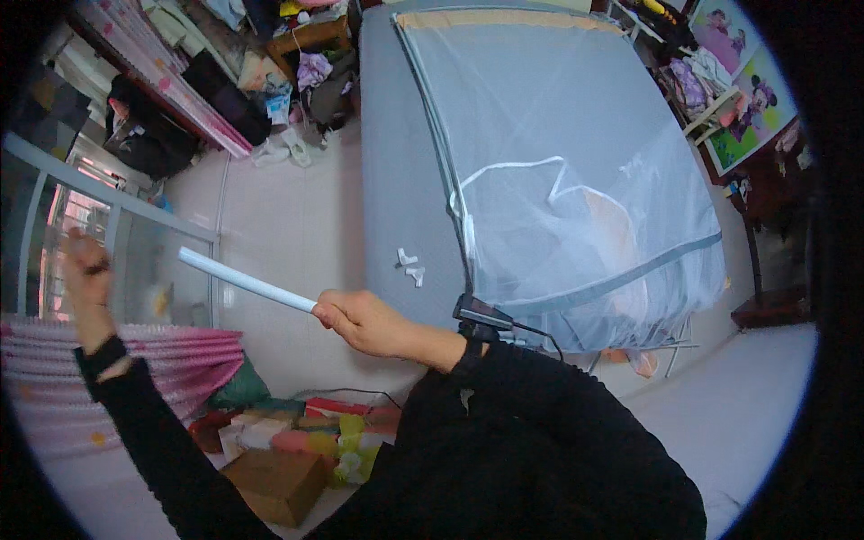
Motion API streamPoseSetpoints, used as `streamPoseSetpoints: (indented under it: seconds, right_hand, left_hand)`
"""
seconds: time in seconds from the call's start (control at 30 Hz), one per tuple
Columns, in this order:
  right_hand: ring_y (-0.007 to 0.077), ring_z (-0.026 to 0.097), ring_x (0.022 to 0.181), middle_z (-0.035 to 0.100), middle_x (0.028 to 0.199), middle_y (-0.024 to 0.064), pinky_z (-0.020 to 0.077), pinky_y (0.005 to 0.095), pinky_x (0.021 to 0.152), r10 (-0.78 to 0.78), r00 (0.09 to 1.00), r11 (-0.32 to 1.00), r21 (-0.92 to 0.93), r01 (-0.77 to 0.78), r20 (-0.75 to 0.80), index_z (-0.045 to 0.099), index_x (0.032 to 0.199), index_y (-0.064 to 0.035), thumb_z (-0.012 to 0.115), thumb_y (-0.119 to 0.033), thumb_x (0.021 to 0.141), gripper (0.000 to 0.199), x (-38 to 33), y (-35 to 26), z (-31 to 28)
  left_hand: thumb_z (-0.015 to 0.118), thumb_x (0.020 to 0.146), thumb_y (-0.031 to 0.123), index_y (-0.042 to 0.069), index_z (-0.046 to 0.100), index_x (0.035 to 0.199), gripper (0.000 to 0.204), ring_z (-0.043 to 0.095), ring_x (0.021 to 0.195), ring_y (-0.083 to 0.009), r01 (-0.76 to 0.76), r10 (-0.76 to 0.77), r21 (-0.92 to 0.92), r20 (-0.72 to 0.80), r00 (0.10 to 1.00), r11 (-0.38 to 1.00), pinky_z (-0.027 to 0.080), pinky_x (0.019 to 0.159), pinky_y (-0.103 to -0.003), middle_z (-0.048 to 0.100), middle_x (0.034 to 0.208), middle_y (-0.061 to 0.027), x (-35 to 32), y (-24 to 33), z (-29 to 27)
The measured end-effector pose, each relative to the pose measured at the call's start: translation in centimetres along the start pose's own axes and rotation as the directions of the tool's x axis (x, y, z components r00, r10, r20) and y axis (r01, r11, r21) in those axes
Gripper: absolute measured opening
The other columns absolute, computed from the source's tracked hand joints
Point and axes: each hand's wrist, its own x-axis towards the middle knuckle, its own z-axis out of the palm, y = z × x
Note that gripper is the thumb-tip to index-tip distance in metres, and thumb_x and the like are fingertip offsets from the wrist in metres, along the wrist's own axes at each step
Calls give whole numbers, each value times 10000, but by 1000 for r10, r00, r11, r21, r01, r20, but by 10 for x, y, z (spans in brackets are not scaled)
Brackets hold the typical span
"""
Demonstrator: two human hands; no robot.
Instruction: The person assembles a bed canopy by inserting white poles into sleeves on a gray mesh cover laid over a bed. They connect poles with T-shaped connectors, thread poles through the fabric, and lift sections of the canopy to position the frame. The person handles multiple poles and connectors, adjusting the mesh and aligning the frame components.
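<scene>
White rod (245, 282) in right grip (360, 319)

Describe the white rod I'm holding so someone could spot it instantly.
Start at the big grey mattress under the mosquito net. Left of its near corner, the right hand grips a white rod over pale floor. It is the only long, plain white tube there.

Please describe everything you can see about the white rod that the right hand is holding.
The white rod is thin, straight, plain and smooth; its material cannot be told. The right hand grips its lower right end in a closed fist, and the free end points up and left, tilted over the pale tiled floor. Nothing else touches it; the raised left hand is apart from it.
</scene>
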Motion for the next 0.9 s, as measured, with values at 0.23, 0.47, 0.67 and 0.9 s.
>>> streamPoseSetpoints:
  seconds: [0.23, 0.47, 0.67, 0.9]
  right_hand:
    - [121, 475, 637, 500, 704, 24, 400, 273, 571, 54, 998, 993, 107, -58, 34, 577, 1004, -55, 512, -275, 971, 232, 3, -55, -89]
    - [206, 525, 648, 551, 718, 98, 420, 336, 604, 325, 943, 941, -76, -330, -73, 565, 987, -38, 605, -203, 911, 186, -75, 9, -102]
    - [320, 588, 750, 589, 802, 155, 451, 385, 670, 396, 907, 906, -102, -411, -143, 560, 1018, -48, 618, -154, 888, 178, -157, 74, -87]
    - [381, 578, 904, 588, 971, 182, 454, 428, 759, 282, 918, 940, -111, -322, -278, 541, 1059, -41, 589, -123, 883, 200, -198, 88, -81]
  left_hand:
    - [607, 864, 158, 128, 447, 1183, 358, 456, 598, -79, 356, -686, 703, 256, 681, 616, 375, 476, -237, 474, 762, 27, -157, -371, 57]
    - [630, 834, 59, 134, 347, 1305, 555, 557, 686, -161, 760, -779, 181, 219, 588, 625, 468, 555, -292, 535, 939, -75, -217, -538, 111]
    - [588, 912, 166, 118, -303, 1414, 1024, 428, 1256, -396, 839, -865, 248, -14, 502, 483, 384, 1001, -499, 360, 1401, -245, -215, -560, 129]
    - [634, 880, 200, 51, 295, 1436, 668, 442, 1245, -231, 668, -635, 339, 728, 260, 662, 358, 1049, -390, 390, 1412, -140, -306, -451, 155]
